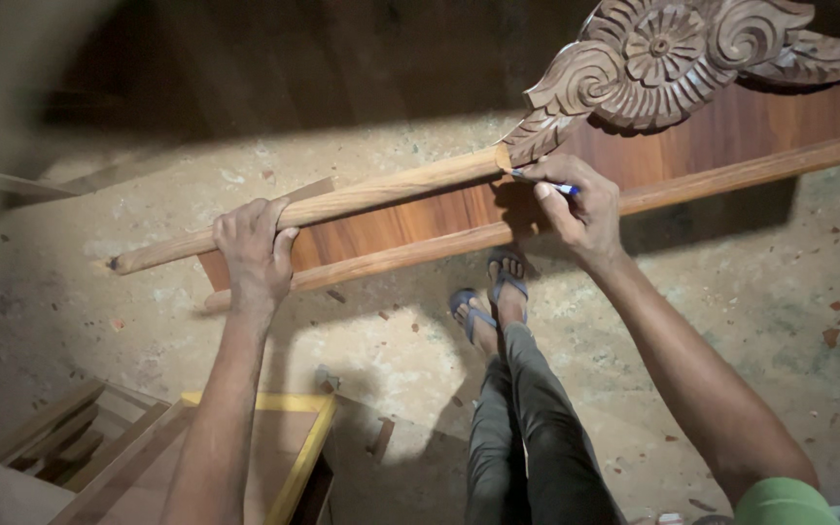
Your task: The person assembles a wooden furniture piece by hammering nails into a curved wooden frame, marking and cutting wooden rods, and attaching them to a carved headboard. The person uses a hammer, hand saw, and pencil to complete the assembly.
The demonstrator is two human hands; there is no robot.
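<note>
Both hands work: left hand (255, 248) grips rail (342, 202), right hand (580, 209) holds pen (548, 183).

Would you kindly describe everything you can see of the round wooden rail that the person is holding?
The round wooden rail is a long, pale, bare-looking pole lying slightly tilted along the upper edge of a reddish-brown panel. Its left end juts past the panel over the dusty floor; its right end meets the carved floral crest. The left hand presses on it, while the right hand sets a blue pen at that joint.
</note>
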